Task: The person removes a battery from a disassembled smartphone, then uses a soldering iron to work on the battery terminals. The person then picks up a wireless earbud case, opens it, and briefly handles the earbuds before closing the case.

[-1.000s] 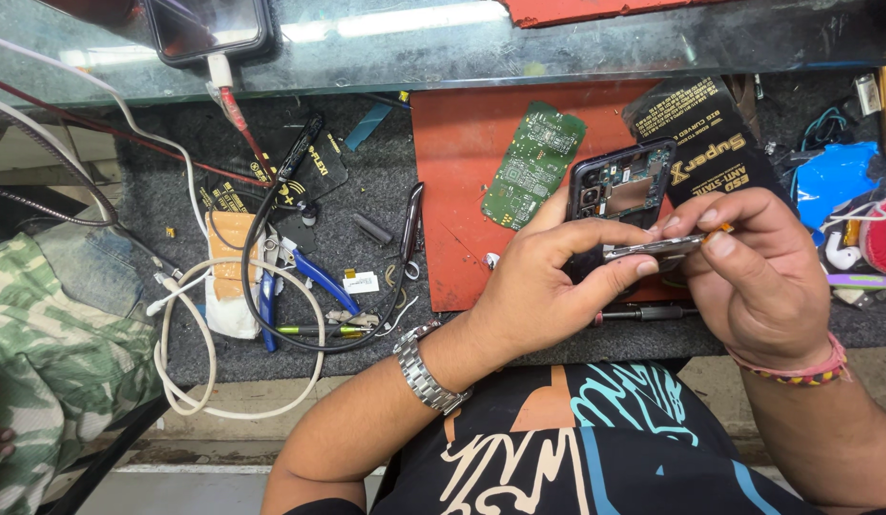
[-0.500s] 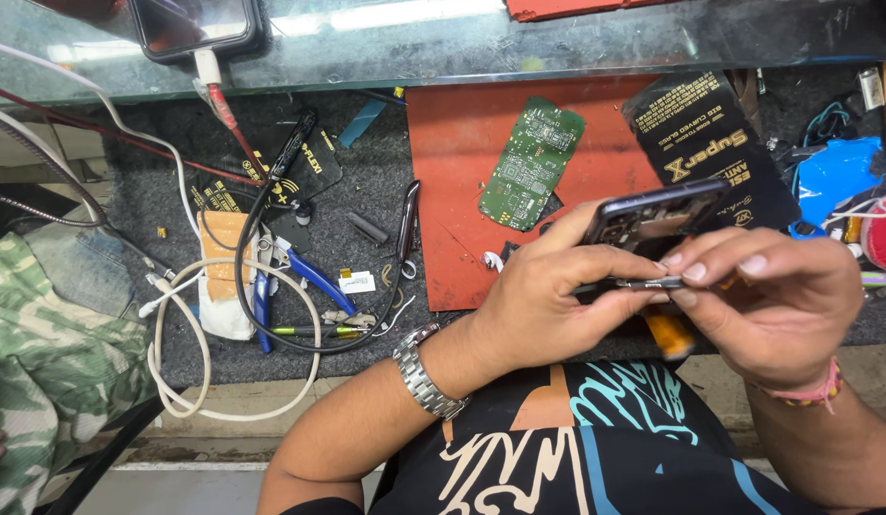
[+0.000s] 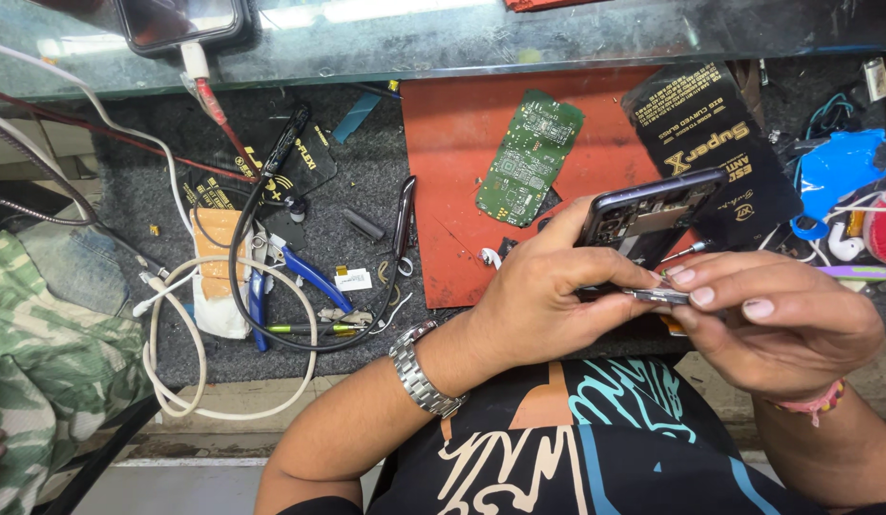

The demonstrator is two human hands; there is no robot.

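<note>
My left hand grips an opened dark phone with its back cover off, inner parts facing me, tilted up over the bench edge. My right hand pinches a thin metal tool and holds its tip against the phone's lower edge, next to my left thumb. A metal watch sits on my left wrist, a pink band on my right. Behind the phone lies a red work mat with a green circuit board on it.
A black printed pouch lies at the mat's right. Blue-handled pliers, tweezers, black and white cables clutter the grey mat at left. A phone on charge rests on the glass shelf. Camouflage cloth is far left.
Both hands and the phone have shifted slightly down and right toward me. My right hand has brought the metal tool lower along the phone's edge. The grips are unchanged.
</note>
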